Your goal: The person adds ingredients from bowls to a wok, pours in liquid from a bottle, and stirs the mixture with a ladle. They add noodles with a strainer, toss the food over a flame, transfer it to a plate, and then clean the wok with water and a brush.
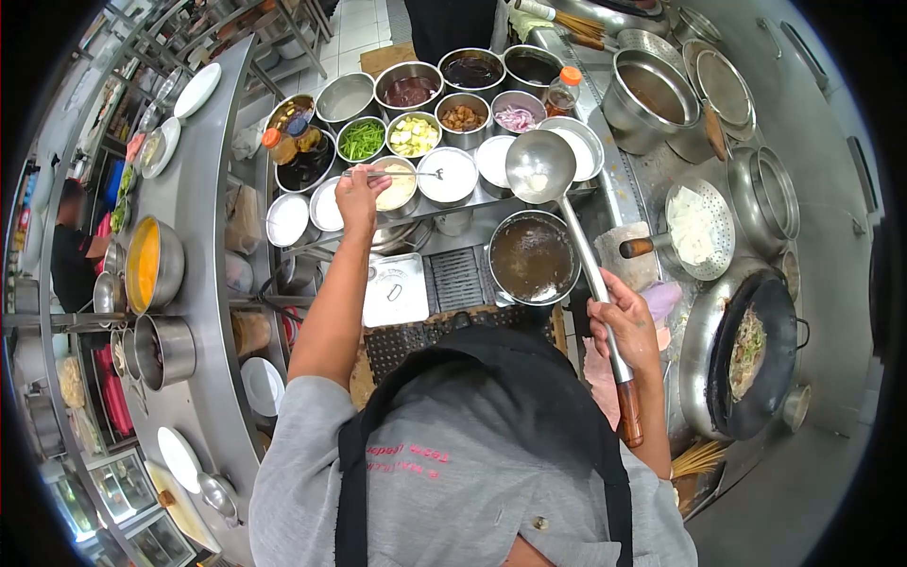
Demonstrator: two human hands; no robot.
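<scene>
A long steel counter [210, 274] on the left carried white plates [198, 91], a steel bowl [174, 272] with orange contents and a deep pot [177, 351]. The front shelf [480, 204] held rows of round metal containers [453, 197] — greens, sliced onion, white contents. The right worktop [650, 180] bore a large pot [635, 130].

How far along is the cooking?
Prep looks done: mixed food lies in the wok. In hand: the left hand holds a small spoon over white powder; the right hand holds a ladle with a little pale matter in it. Probably left: getting the ladle's contents into the wok, which it hangs away from. Doneness, I can't tell.
</scene>
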